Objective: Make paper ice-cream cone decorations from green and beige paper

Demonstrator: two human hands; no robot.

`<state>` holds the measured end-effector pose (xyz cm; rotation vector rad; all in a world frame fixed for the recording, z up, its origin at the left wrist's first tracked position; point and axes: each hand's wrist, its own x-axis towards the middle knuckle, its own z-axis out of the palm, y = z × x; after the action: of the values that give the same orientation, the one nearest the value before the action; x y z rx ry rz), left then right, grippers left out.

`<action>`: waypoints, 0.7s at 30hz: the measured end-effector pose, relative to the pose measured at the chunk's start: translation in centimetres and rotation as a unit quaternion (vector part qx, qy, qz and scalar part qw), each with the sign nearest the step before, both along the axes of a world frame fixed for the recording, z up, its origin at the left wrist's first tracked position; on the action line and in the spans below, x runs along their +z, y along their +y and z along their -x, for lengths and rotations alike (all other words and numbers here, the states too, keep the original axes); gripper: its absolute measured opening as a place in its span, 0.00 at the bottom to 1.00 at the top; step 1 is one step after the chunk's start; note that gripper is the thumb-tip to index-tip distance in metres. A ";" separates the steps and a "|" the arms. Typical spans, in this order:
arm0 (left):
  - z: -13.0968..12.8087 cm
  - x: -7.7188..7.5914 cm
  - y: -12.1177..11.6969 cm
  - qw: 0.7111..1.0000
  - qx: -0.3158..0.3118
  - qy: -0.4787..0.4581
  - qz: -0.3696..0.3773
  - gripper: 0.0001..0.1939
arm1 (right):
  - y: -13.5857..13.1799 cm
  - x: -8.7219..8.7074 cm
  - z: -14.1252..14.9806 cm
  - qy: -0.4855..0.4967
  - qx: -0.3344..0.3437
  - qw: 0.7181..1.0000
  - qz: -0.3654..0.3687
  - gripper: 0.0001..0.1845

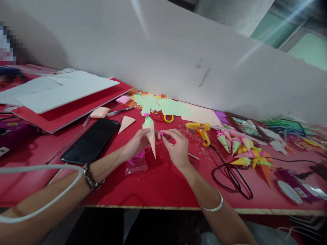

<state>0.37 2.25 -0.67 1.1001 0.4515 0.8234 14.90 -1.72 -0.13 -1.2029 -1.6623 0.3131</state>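
My left hand (136,143) is closed around a peach paper cone (151,137) with a green top and a pink bit at its tip, point downwards, just above the red table (158,185). My right hand (176,144) pinches a small pink piece (161,133) right beside the cone. A small clear plastic bag (136,164) with pink pieces lies under my left hand. A thin stick (193,156) lies on the table by my right hand.
A black phone (90,140) lies left of my hands. A yellow glue gun (200,129) with a black cord (231,175), red scissors (162,116), cut coloured paper (163,105) and a heap of finished cones (242,149) lie to the right and behind. White boards (58,90) are stacked at the left.
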 end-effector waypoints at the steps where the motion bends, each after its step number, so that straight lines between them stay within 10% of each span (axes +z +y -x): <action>1: 0.0 0.0 0.0 1.000 -0.002 -0.002 0.000 0.15 | -0.1 0.1 0.0 0.012 -0.001 1.000 0.001 0.09; 21: 0.5 0.8 0.4 0.987 0.017 -0.076 0.139 0.14 | 0.9 -0.3 -0.4 0.351 0.055 0.929 0.101 0.07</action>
<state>-0.14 2.68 0.12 0.7674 0.4432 0.8394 15.34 -0.84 -0.38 -0.9777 -1.0817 0.8921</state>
